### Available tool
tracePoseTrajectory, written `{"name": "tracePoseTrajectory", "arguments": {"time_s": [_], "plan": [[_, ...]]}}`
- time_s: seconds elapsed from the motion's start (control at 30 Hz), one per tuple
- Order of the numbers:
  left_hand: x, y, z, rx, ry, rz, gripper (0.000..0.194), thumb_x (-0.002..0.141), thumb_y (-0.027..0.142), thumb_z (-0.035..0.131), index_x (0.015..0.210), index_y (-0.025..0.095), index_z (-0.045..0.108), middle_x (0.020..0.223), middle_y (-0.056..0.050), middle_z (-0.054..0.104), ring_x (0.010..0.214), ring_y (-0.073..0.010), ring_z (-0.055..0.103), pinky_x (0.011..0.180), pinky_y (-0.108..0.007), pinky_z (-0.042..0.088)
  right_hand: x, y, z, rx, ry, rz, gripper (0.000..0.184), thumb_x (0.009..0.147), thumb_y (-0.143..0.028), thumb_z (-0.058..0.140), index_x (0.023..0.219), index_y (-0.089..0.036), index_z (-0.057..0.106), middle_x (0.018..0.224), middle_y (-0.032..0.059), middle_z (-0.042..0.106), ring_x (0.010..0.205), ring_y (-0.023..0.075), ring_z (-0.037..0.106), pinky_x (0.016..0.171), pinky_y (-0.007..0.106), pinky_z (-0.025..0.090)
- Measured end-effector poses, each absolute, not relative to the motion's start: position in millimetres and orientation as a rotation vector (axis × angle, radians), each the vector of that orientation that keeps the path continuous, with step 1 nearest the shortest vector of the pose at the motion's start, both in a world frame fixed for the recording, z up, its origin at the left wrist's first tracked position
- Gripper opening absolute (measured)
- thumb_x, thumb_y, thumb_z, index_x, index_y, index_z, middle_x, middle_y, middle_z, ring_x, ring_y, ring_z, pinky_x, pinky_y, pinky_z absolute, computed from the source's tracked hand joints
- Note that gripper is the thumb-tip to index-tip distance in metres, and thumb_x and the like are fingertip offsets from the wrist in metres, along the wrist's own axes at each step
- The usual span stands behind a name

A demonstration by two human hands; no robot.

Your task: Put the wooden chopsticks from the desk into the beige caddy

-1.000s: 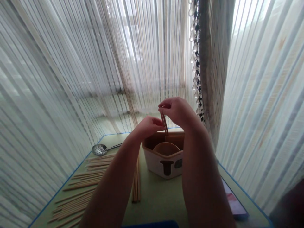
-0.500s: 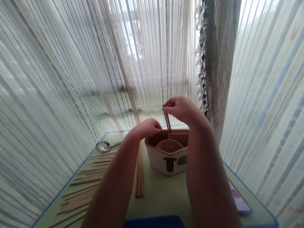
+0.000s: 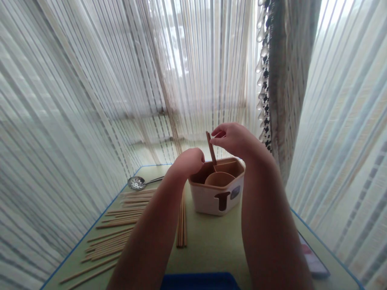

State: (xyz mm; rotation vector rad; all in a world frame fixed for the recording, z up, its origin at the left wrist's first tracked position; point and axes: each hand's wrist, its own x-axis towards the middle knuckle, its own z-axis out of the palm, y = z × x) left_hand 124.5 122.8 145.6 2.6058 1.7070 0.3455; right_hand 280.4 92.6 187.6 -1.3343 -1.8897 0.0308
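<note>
Wooden chopsticks [image 3: 211, 149] stand upright with a slight tilt at the back of a white and brown divided utensil holder [image 3: 208, 201]. My right hand [image 3: 232, 137] is just right of their upper ends, thumb and forefinger parted. My left hand [image 3: 190, 161] is curled at the holder's back left rim, closed on it; its fingertips are partly hidden. A rounded brown divider [image 3: 219, 179] shows inside the holder. Left of it, a small bundle of chopsticks [image 3: 182, 225] lies on the table, partly behind my left forearm.
Many loose chopsticks [image 3: 109, 241] lie in rows at the left of the green table [image 3: 211, 245]. Behind them rests a slotted metal skimmer [image 3: 137, 183]. A blue object [image 3: 199, 281] is at the front edge, a phone-like device [image 3: 313, 259] at the right. Striped curtains [image 3: 205, 80] hang around the table.
My right hand has let go of the chopsticks, which now stand in the holder. My left hand has moved from beside the chopsticks to the holder's rim. The view has shifted slightly.
</note>
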Motion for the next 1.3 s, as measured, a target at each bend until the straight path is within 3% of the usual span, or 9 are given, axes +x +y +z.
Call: {"name": "tracePoseTrajectory", "arguments": {"time_s": [0.33,0.63,0.8,0.9,1.0,1.13,1.2,1.3], "plan": [[123,125,146,2.614,1.635,0.371,0.024,0.069,0.013,0.053,0.081,0.02,0.073,0.079,-0.006,0.071,0.069,-0.0167,0.061,0.062,-0.026,0.042,277,102,183,-1.408,-1.942,0.012,0.027,0.071,-0.023,0.064,0.095,-0.014,0.07,0.081,0.0069,0.07,0.067,0.0148,0.06,0.061,0.026,0.043],[124,128,142,2.594,1.669,0.395,0.026,0.069,0.013,0.053,0.083,0.022,0.073,0.079,-0.005,0.071,0.07,-0.0171,0.062,0.062,-0.026,0.043,274,107,182,-1.456,-2.006,-0.091,0.021,0.073,-0.017,0.056,0.086,-0.014,0.072,0.079,0.0082,0.069,0.068,0.0154,0.058,0.058,0.025,0.037],[122,127,145,2.525,1.767,0.381,0.026,0.071,0.02,0.056,0.091,0.024,0.072,0.087,-0.005,0.071,0.077,-0.0188,0.063,0.067,-0.027,0.046,271,107,183,-1.511,-2.026,-0.067,0.02,0.073,-0.023,0.058,0.083,-0.014,0.072,0.074,0.0085,0.068,0.066,0.0164,0.058,0.056,0.026,0.037],[118,119,155,2.514,1.818,0.437,0.029,0.072,0.024,0.059,0.098,0.025,0.07,0.096,-0.005,0.07,0.086,-0.0204,0.063,0.075,-0.029,0.047,271,96,189,-1.547,-1.957,-0.111,0.02,0.072,-0.022,0.06,0.086,-0.013,0.071,0.079,0.0101,0.069,0.072,0.0192,0.06,0.062,0.028,0.041],[111,103,161,2.487,1.972,0.611,0.027,0.075,0.026,0.058,0.1,0.023,0.068,0.104,-0.007,0.067,0.094,-0.0233,0.06,0.084,-0.033,0.045,274,79,197,-1.505,-1.874,-0.133,0.026,0.072,-0.023,0.062,0.095,-0.014,0.069,0.083,0.01,0.068,0.078,0.022,0.061,0.069,0.033,0.044],[92,80,133,2.21,2.447,1.21,0.032,0.082,0.029,0.053,0.112,0.018,0.059,0.114,-0.013,0.059,0.107,-0.0282,0.052,0.09,-0.038,0.042,273,57,203,-1.288,-1.946,-0.146,0.019,0.075,-0.028,0.061,0.089,-0.018,0.069,0.077,0.0072,0.065,0.08,0.0222,0.059,0.073,0.035,0.045],[76,76,104,2.093,2.522,1.451,0.033,0.084,0.027,0.051,0.115,0.017,0.054,0.119,-0.013,0.055,0.109,-0.0268,0.05,0.092,-0.037,0.041,261,49,203,-1.207,-2.095,-0.096,0.017,0.075,-0.03,0.062,0.086,-0.02,0.07,0.072,0.0046,0.064,0.073,0.0195,0.059,0.069,0.033,0.045],[44,78,64,2.126,2.393,1.488,0.029,0.083,0.024,0.051,0.111,0.017,0.055,0.113,-0.011,0.057,0.107,-0.0225,0.051,0.095,-0.034,0.039,226,40,196,-1.098,-2.464,0.061,0.02,0.073,-0.032,0.063,0.089,-0.023,0.071,0.066,0.0005,0.064,0.06,0.0143,0.057,0.059,0.029,0.042]]}}
